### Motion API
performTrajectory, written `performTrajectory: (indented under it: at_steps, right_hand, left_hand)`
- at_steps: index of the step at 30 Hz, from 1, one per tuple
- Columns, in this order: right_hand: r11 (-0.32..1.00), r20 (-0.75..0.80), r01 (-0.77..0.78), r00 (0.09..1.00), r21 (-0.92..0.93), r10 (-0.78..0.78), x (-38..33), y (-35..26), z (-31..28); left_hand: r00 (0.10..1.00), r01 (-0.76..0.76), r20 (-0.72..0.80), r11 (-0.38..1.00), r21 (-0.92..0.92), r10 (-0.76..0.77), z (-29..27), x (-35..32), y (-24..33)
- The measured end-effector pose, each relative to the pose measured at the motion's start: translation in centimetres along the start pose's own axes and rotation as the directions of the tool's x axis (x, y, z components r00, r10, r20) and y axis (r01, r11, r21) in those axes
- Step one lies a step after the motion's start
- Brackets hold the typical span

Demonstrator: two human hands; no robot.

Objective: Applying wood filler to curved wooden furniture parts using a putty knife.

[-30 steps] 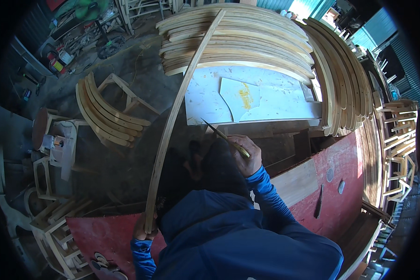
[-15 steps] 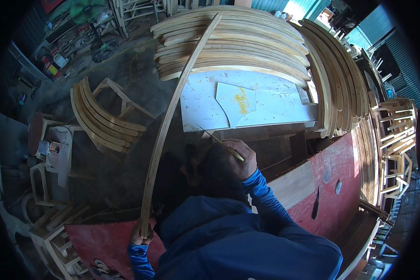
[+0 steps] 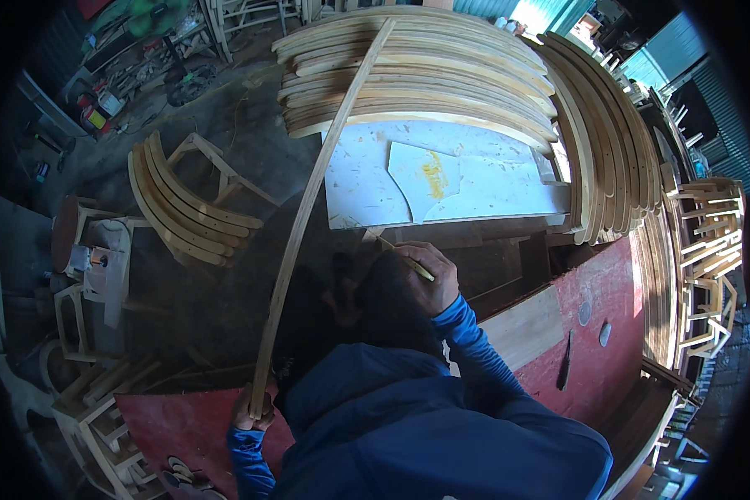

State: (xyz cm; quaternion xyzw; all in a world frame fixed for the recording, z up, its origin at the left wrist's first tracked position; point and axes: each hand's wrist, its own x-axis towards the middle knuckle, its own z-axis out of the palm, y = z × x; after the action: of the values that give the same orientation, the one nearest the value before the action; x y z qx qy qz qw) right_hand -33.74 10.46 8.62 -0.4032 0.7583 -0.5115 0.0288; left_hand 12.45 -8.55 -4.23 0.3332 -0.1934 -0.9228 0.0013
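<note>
A long, slightly curved wooden strip (image 3: 308, 196) slants up from my lap side, its far end over a stack of curved wooden pieces (image 3: 425, 92). My left hand (image 3: 254, 408) is closed around the strip's near end. In my right hand (image 3: 438, 287), held above my knee, is a slim tool with a yellowish handle (image 3: 420, 268); its thin front part points toward the table and is hard to make out. The tool and the strip are apart. Beyond my right hand, a white tabletop (image 3: 358, 187) carries a flat pale template-like sheet (image 3: 421, 175).
More curved pieces stand at right (image 3: 612, 150) and at left (image 3: 175, 208). A red board (image 3: 592, 292) on my right holds a dark, narrow tool (image 3: 566, 360) and a small grey oval piece (image 3: 605, 334). Wooden frames (image 3: 100, 425) crowd the lower left; a fan (image 3: 162, 42) stands far left.
My right hand has risen slightly with the slim tool, whose thin front part shows less than before. The strip stays in my left hand, almost unmoved; the view has shifted a little.
</note>
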Motion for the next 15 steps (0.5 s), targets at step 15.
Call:
performTrajectory:
  at_steps: [15]
  right_hand:
    - [0.999,0.006,0.046,0.999,-0.018,-0.046,-0.8,0.1,-0.1]
  left_hand:
    - [0.959,-0.224,-0.052,0.859,0.460,0.278,6.3,4.5,3.6]
